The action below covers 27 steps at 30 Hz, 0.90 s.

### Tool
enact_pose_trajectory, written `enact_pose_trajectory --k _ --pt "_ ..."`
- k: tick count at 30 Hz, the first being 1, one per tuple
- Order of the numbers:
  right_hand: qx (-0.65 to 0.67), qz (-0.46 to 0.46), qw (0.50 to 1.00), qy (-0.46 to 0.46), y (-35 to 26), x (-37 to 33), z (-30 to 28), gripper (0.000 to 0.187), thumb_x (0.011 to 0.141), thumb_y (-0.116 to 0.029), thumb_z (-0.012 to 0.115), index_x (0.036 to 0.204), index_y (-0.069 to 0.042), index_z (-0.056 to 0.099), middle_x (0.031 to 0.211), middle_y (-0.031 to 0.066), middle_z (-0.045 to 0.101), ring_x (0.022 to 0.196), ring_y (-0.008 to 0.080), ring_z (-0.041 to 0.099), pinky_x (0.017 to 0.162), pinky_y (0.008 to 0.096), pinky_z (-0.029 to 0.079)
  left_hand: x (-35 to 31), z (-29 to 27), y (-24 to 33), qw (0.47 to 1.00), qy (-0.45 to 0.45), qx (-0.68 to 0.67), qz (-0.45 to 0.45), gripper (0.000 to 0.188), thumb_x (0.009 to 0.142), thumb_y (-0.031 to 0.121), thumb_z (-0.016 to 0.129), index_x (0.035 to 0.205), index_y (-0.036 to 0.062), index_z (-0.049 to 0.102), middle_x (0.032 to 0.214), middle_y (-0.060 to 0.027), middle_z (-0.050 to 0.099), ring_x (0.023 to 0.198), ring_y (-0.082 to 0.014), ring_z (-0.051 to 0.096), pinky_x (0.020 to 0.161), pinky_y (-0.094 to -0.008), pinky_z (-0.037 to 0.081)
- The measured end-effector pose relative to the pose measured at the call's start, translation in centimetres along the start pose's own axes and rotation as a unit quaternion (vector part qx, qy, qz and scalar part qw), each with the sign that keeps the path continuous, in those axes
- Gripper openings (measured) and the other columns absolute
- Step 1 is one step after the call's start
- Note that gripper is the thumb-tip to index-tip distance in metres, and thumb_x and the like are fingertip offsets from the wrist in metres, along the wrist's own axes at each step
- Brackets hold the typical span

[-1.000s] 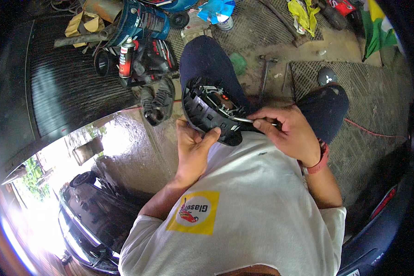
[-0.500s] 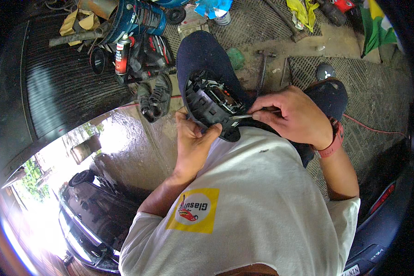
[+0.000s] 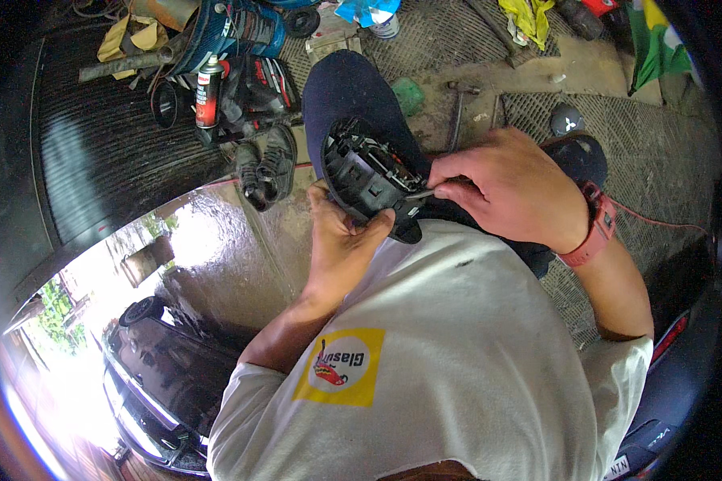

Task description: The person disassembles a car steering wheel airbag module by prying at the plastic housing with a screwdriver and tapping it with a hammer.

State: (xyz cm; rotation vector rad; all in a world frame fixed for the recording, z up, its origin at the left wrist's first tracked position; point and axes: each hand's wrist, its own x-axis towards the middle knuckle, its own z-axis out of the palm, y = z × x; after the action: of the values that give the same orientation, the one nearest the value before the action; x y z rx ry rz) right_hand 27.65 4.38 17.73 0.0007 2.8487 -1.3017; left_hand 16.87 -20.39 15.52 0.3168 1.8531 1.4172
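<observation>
Black plastic part: tilted over the left thigh, between both hands.
Spray can: red and black, beyond the shoes.
Shoes: dark pair on the floor.
Left hand: gripping the part's lower edge, thumb on its near side.
Thin metal tool: tip at the part's right end.
Right hand: fingers pinched around the tool.
Watch: red, on the right wrist.

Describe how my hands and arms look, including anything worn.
Your left hand and right hand wear no gloves. A broad pinkish-red strap, perhaps a watch's, circles the right wrist; nothing shows on the left one. Loose white fabric sleeves end near the elbows, leaving both forearms uncovered.
</observation>
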Motion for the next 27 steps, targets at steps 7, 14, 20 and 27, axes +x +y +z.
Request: enact_pose_trajectory --k 7,14,20,27 --pt "0.095 0.030 0.994 -0.036 0.1 -0.4 0.5 0.011 0.094 -0.018 0.074 0.102 -0.011 0.077 0.084 0.0131 0.074 0.076 0.0353 0.072 0.071 0.0458 0.055 -0.2 0.2 -0.4 0.997 0.016 -0.067 0.017 0.056 0.092 -0.012 0.072 0.130 0.0028 0.033 0.126 -0.0138 0.064 0.119 -0.0179 0.066 0.104 -0.0348 0.054" --pt "-0.086 0.047 0.995 -0.031 -3.4 -0.6 0.8 0.017 0.091 -0.016 0.068 0.105 -0.006 0.071 0.075 0.0145 0.067 0.075 0.0385 0.071 0.066 0.0513 0.055 0.2 -0.2 -0.4 1.000 0.006 -0.016 -0.018 0.052 0.094 -0.006 0.073 0.131 0.0021 0.038 0.128 -0.0125 0.064 0.116 -0.0163 0.064 0.101 -0.0317 0.052" --pt "-0.211 0.124 0.965 0.097 -6.7 -2.8 5.5 0.035 0.089 -0.015 0.066 0.118 0.003 0.066 0.082 0.0092 0.066 0.071 0.0218 0.072 0.057 0.0395 0.056 0.8 2.4 -0.8 0.991 0.095 -0.089 -0.020 0.053 0.096 -0.002 0.076 0.136 0.0081 0.042 0.121 -0.0083 0.069 0.111 -0.0169 0.069 0.088 -0.0319 0.060" --pt "0.113 0.168 0.963 0.180 -5.3 -4.0 6.2 0.045 0.089 0.005 0.064 0.134 -0.001 0.062 0.092 0.0178 0.066 0.081 0.0378 0.070 0.068 0.0454 0.055 0.7 3.7 0.6 0.985 0.117 -0.119 -0.040 0.052 0.097 0.004 0.079 0.133 0.0112 0.043 0.118 -0.0040 0.068 0.103 -0.0138 0.069 0.083 -0.0295 0.060"
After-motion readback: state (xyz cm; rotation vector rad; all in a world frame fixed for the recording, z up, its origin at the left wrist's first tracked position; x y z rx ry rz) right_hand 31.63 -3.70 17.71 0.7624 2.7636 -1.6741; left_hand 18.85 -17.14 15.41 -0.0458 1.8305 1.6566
